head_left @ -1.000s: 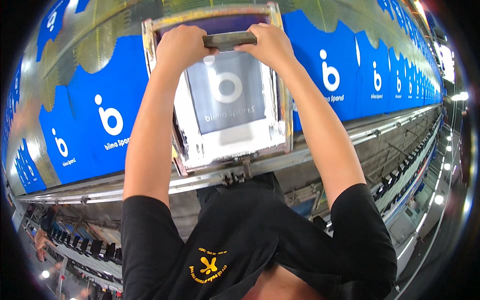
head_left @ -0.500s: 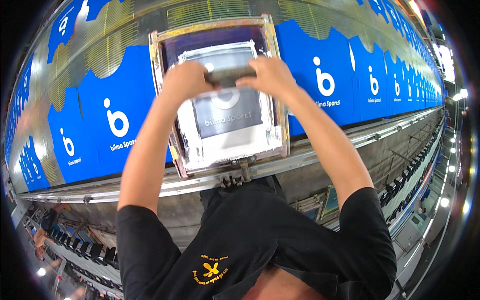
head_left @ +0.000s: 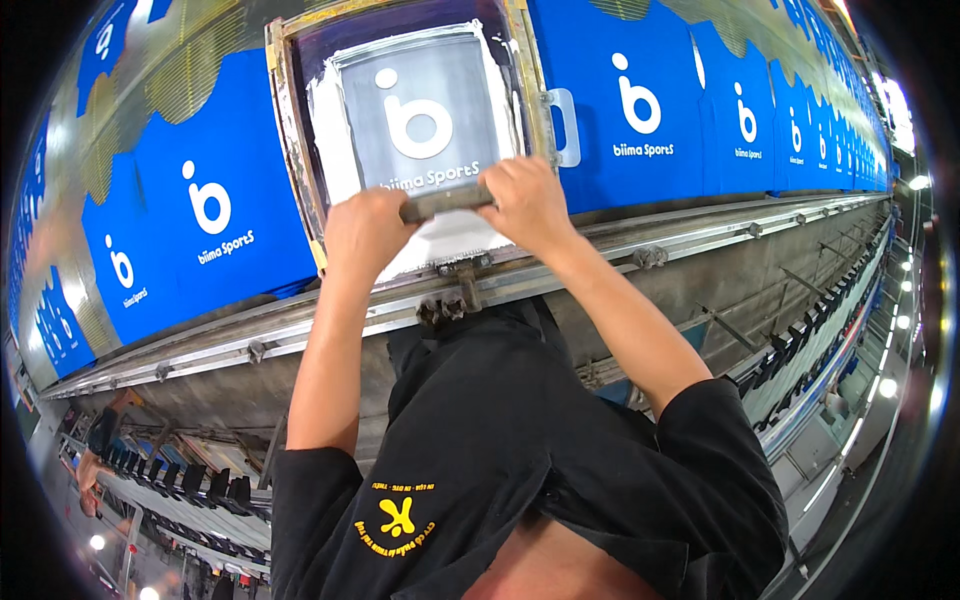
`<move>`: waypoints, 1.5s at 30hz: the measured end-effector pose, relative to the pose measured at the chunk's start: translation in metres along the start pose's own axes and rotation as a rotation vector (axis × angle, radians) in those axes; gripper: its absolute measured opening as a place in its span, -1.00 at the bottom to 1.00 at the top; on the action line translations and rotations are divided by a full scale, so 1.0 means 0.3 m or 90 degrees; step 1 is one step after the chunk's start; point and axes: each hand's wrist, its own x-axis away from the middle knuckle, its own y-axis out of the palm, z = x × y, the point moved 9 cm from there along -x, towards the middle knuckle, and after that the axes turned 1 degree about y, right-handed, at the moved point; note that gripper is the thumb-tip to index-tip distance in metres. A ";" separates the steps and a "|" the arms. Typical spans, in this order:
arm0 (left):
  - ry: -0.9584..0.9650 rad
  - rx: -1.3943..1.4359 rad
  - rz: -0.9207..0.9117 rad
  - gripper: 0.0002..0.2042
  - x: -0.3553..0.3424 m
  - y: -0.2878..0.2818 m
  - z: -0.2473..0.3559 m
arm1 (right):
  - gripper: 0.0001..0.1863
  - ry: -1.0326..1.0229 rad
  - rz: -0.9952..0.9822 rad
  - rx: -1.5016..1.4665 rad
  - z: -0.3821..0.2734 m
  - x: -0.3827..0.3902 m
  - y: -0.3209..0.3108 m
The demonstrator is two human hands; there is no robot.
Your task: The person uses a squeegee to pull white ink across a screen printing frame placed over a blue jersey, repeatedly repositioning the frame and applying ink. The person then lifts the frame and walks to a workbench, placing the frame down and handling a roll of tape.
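Observation:
My left hand (head_left: 369,232) and my right hand (head_left: 523,203) are closed on a squeegee (head_left: 444,200), one at each end, near the front of a screen-printing frame (head_left: 533,60). The squeegee rests over white ink (head_left: 450,240) on the screen, just below a pale printed logo (head_left: 418,125) in its translucent grey middle. Thick white ink lines the sides of that middle. A clear plastic handle (head_left: 563,128) sticks out from the frame's right side. The frame sits on a long row of blue fabric pieces (head_left: 690,110) bearing white logos, laid on the table.
A metal rail (head_left: 180,365) with clamps (head_left: 450,310) runs along the table's front edge at my waist. Blue pieces (head_left: 250,110) continue to the left. Another person (head_left: 92,465) is at the far lower left, beside dark racks (head_left: 200,485).
Both hands have drawn the squeegee from the back of the screen toward me, to its front, uncovering the logo area behind it. The view has shifted slightly.

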 end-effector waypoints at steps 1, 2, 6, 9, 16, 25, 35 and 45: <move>0.023 -0.007 0.013 -0.58 0.023 -0.005 0.025 | -0.64 0.036 -0.031 -0.004 -0.011 0.048 0.004; 0.022 -0.017 -0.016 -0.59 0.041 0.004 0.040 | -0.62 0.032 -0.032 -0.015 -0.012 0.064 -0.009; 0.009 0.010 -0.065 -0.54 -0.003 0.011 0.071 | -0.46 0.076 -0.093 -0.029 0.070 0.056 -0.023; 0.037 0.003 -0.117 -0.47 -0.061 0.063 0.105 | -0.36 0.166 -0.241 0.004 0.154 0.059 0.040; 0.030 0.083 -0.336 -0.40 -0.153 0.071 0.054 | -0.37 0.192 -0.242 -0.112 0.209 -0.024 0.035; 0.139 -0.026 -0.021 -0.46 -0.492 -0.381 -0.065 | -0.53 0.503 0.231 -0.184 0.636 -0.041 -0.150; 0.153 0.091 0.039 -0.66 -0.538 -0.352 -0.161 | -0.57 0.667 0.140 -0.461 0.552 -0.064 -0.080; 0.223 0.138 0.203 -0.44 0.305 0.005 0.045 | -0.53 0.567 0.176 -0.515 0.476 -0.113 -0.171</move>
